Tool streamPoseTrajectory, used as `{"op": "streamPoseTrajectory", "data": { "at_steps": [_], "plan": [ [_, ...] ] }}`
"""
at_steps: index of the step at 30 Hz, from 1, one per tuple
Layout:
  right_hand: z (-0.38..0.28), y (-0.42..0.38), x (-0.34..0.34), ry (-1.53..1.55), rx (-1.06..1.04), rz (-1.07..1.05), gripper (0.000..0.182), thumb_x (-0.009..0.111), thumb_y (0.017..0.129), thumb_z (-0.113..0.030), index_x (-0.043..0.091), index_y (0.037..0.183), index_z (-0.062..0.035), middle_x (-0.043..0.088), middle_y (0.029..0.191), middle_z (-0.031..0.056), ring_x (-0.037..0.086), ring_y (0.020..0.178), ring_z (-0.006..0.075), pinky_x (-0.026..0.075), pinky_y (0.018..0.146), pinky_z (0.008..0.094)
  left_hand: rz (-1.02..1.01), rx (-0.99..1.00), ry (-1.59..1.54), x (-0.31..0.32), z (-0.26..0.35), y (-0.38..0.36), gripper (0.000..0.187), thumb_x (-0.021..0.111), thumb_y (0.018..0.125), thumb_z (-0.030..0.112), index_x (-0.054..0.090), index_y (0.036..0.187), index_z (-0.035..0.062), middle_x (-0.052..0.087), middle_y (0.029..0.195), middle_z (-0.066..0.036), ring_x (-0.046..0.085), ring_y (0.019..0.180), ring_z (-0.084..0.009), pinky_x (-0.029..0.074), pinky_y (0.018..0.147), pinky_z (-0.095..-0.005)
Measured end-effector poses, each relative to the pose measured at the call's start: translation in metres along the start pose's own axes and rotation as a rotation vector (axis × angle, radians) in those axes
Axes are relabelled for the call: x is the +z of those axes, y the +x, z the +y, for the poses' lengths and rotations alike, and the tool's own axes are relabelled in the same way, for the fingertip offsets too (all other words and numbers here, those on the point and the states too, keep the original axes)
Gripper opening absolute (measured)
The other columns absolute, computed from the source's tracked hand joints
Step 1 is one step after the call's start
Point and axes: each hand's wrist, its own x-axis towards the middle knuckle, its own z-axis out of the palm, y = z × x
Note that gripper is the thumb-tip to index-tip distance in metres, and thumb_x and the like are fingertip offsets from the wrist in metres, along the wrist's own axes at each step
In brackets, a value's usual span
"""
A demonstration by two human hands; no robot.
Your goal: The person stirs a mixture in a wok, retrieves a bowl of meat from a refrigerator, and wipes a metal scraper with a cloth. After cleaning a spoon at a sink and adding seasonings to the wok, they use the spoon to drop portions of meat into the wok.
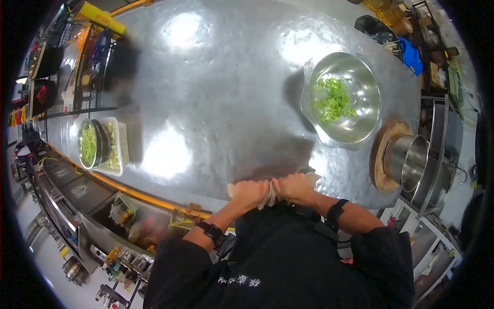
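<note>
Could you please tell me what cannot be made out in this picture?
In the head view:
Cloth: partly hidden inside the left hand and right hand.
Shirt lettering: too small to read.
Round board: partly covered by the metal pot.
Yellow containers: cut off by the top edge.

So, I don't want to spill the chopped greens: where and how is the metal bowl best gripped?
I'd take the metal bowl by its flared rim at two opposite sides, coming from the person's side. The rim spreads outward, offering a ledge. Greens lie loose inside, so keep it level.
</note>
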Motion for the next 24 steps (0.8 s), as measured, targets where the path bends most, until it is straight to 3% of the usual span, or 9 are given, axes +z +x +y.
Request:
{"op": "streamPoseTrajectory", "data": {
  "at_steps": [4, 7, 10, 11, 14, 17, 20, 23, 24],
  "plan": [
    [0.002, 0.007, 0.003, 0.019, 0.041, -0.045, 0.05, 0.036, 0.091, -0.033, 0.061, 0.056, -0.0079, 0.06, 0.056, 0.014, 0.06, 0.051, 0.031, 0.048, 0.05, 0.0414, -0.053, -0.015, 0.013, -0.001, -0.002, 0.005, 0.038, 0.041, 0.088, 0.031, 0.06, 0.064, 0.0077, 0.058, 0.054, -0.014, 0.058, 0.049, -0.0319, 0.046, 0.048, -0.0444],
    [0.0, 0.007, 0.001, 0.031, 0.06, -0.06, 0.05, 0.037, 0.091, -0.033, 0.062, 0.057, -0.0074, 0.06, 0.056, 0.0152, 0.06, 0.052, 0.0315, 0.048, 0.05, 0.0418, -0.06, 0.035, 0.04, 0.006, -0.007, 0.003, 0.027, 0.043, 0.086, 0.027, 0.056, 0.072, 0.0079, 0.059, 0.058, -0.011, 0.058, 0.048, -0.0332, 0.045, 0.043, -0.0445],
    [0.008, 0.013, -0.004, -0.019, -0.022, 0.033, 0.05, 0.037, 0.09, -0.033, 0.062, 0.057, -0.0066, 0.06, 0.057, 0.0164, 0.06, 0.053, 0.0321, 0.048, 0.05, 0.0422, 0.077, 0.001, -0.03, -0.005, -0.003, 0.007, 0.037, 0.042, 0.088, 0.032, 0.059, 0.066, 0.0079, 0.06, 0.06, -0.014, 0.059, 0.052, -0.0323, 0.046, 0.049, -0.0452],
    [0.01, 0.015, -0.006, -0.051, -0.069, 0.085, 0.05, 0.037, 0.09, -0.033, 0.062, 0.057, -0.0064, 0.06, 0.057, 0.0168, 0.06, 0.053, 0.0323, 0.048, 0.051, 0.0423, 0.014, -0.083, -0.048, -0.018, -0.001, 0.011, 0.038, 0.047, 0.085, 0.04, 0.058, 0.071, 0.007, 0.06, 0.064, -0.012, 0.06, 0.056, -0.0305, 0.047, 0.053, -0.0437],
    [0.003, 0.014, -0.022, -0.055, -0.004, 0.218, 0.049, 0.039, 0.09, -0.034, 0.061, 0.057, -0.0055, 0.059, 0.057, 0.0171, 0.06, 0.053, 0.033, 0.048, 0.052, 0.0427, 0.158, 0.108, 0.127, -0.041, 0.004, 0.009, 0.042, 0.057, 0.076, 0.048, 0.056, 0.078, 0.0064, 0.059, 0.066, -0.008, 0.06, 0.06, -0.0271, 0.047, 0.054, -0.0393],
    [0.001, 0.008, -0.01, -0.063, 0.031, 0.223, 0.049, 0.041, 0.089, -0.035, 0.059, 0.055, -0.0056, 0.058, 0.056, 0.0166, 0.059, 0.054, 0.0331, 0.048, 0.052, 0.0431, 0.34, 0.212, 0.274, -0.023, 0.009, 0.0, 0.047, 0.065, 0.067, 0.051, 0.052, 0.08, 0.0075, 0.057, 0.067, -0.006, 0.059, 0.061, -0.0257, 0.046, 0.055, -0.0381],
    [0.005, 0.006, -0.013, -0.074, -0.083, 0.317, 0.045, 0.042, 0.09, -0.035, 0.061, 0.062, -0.0043, 0.058, 0.056, 0.016, 0.059, 0.053, 0.0331, 0.046, 0.05, 0.0429, 0.188, 0.052, 0.182, -0.009, 0.004, 0.005, 0.049, 0.068, 0.063, 0.05, 0.05, 0.081, 0.0081, 0.057, 0.067, -0.007, 0.059, 0.061, -0.0265, 0.046, 0.055, -0.0392],
    [0.011, 0.003, -0.005, 0.034, -0.048, 0.124, 0.037, 0.053, 0.084, -0.038, 0.061, 0.085, -0.0023, 0.061, 0.069, 0.0145, 0.061, 0.065, 0.03, 0.047, 0.058, 0.04, -0.032, 0.01, 0.166, -0.022, 0.011, 0.002, 0.046, 0.069, 0.065, 0.044, 0.049, 0.083, 0.0071, 0.059, 0.068, -0.011, 0.06, 0.064, -0.0297, 0.047, 0.057, -0.0402],
    [0.013, -0.002, -0.008, -0.047, -0.142, 0.175, 0.038, 0.057, 0.08, -0.039, 0.057, 0.092, -0.0022, 0.06, 0.075, 0.0138, 0.06, 0.071, 0.0291, 0.046, 0.061, 0.0395, -0.08, 0.013, 0.175, -0.025, 0.009, 0.004, 0.045, 0.069, 0.066, 0.043, 0.048, 0.084, 0.0069, 0.06, 0.068, -0.012, 0.061, 0.064, -0.0303, 0.047, 0.057, -0.0402]
  ]
}}
